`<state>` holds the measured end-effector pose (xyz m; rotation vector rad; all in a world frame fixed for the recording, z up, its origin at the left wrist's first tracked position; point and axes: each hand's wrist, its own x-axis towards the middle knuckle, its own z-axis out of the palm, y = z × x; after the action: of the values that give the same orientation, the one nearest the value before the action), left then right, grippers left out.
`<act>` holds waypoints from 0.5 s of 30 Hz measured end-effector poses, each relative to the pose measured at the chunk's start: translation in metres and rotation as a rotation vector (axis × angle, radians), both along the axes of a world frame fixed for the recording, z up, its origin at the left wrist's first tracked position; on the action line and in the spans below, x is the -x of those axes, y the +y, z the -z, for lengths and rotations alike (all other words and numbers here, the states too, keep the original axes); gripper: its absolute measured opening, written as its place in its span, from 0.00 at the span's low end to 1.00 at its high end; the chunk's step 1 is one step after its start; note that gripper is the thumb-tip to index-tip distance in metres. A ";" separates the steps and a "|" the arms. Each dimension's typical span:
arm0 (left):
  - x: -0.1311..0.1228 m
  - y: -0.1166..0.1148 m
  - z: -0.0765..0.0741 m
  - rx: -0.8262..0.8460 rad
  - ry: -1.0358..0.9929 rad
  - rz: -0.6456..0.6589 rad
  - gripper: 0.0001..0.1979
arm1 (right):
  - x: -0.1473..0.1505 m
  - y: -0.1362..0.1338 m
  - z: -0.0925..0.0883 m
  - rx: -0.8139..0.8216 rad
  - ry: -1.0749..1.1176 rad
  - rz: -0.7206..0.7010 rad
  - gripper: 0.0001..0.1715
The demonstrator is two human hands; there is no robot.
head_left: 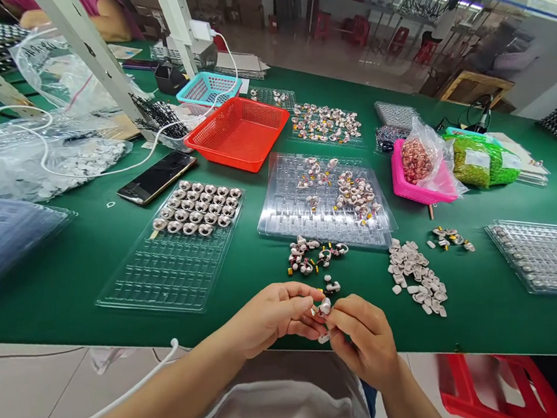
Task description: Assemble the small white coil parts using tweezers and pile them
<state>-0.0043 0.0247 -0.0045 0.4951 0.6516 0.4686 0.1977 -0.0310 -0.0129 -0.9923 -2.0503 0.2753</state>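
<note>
At the table's front edge, my left hand (279, 315) pinches a small glossy white earbud-like part (325, 306) between thumb and fingers. From the other side, my right hand (367, 335) grips the same part with closed fingertips. A small pale piece (324, 338) shows below it, between the hands; whose fingers hold it I cannot tell. Just beyond lies a loose white part (332, 286), and behind that a pile of similar parts (305, 255) with yellow tabs. To the right, many flat white caps (416, 278) lie heaped on the green table (244, 265).
A clear tray (156, 273) at left holds rows of finished-looking shells (197, 207). Stacked trays (299, 213) carry more parts ahead. Further back are a phone (157, 176), a red basket (244, 136) and a pink basket (424, 188). Another filled tray (549, 255) lies right.
</note>
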 end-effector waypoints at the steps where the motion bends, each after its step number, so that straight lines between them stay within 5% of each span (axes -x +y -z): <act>1: 0.000 0.001 0.000 0.005 0.012 0.013 0.20 | 0.000 0.001 -0.001 -0.010 -0.013 -0.007 0.19; 15: 0.000 0.006 -0.008 0.010 0.142 0.042 0.15 | 0.000 0.000 -0.012 0.029 -0.138 -0.067 0.20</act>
<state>-0.0043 0.0308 0.0039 0.5349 0.7781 0.3929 0.1981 -0.0309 -0.0011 -0.9849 -2.2134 0.2785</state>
